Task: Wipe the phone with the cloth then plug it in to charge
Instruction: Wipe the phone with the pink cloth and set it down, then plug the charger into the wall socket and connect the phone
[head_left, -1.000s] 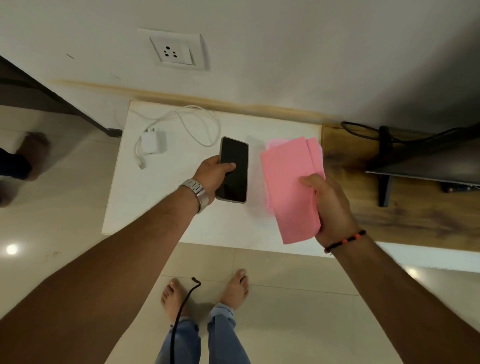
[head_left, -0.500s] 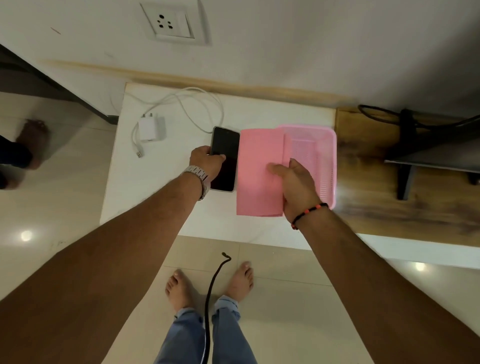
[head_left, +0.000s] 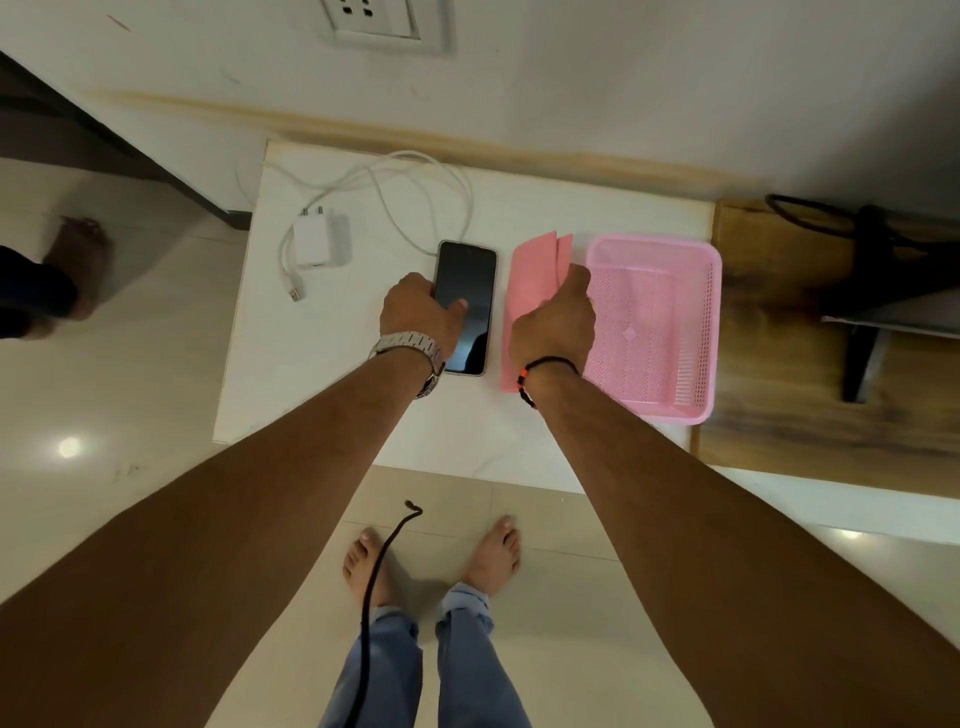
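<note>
Both hands are closed on their things above the white bench, left hand steadying the black slab phone, right hand pinching the folded pink cloth beside it, apparently ready for wiping

Your left hand covers the lower left part of the phone, and your right hand hides the middle of the pink cloth, so you cannot tell how your fingers meet it underneath. The wall socket is cut off by the top edge. The charger cable passes behind the phone's top corner.
</note>
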